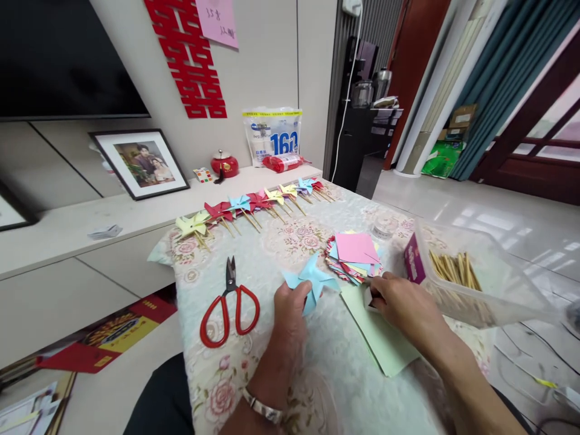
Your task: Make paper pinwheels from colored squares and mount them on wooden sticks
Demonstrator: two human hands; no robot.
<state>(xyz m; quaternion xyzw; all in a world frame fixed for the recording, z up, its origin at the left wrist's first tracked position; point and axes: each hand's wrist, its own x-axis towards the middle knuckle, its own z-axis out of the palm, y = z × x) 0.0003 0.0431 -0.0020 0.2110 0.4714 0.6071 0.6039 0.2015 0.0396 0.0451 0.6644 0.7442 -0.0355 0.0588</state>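
Observation:
A light blue paper pinwheel (313, 279) without a stick is pinched between the thumb and fingers of my left hand (293, 305), low over the tablecloth. My right hand (399, 296) is closed at a small white box (370, 300), fingers curled down over it; what they pinch is hidden. Under the box lies a stack of pale green paper sheets (383, 344). Just behind, cut paper squares (357, 248) are piled up, a pink one on top. Red-handled scissors (230, 302) lie to the left of my left hand, their blades slightly parted.
Finished pinwheels on sticks (240, 202) line the table's far edge. At the right stands a clear plastic bin (493, 302) holding wooden sticks (455, 270). A small round clear container (384, 225) sits behind the paper pile. A framed photo (142, 163) stands on the cabinet beyond.

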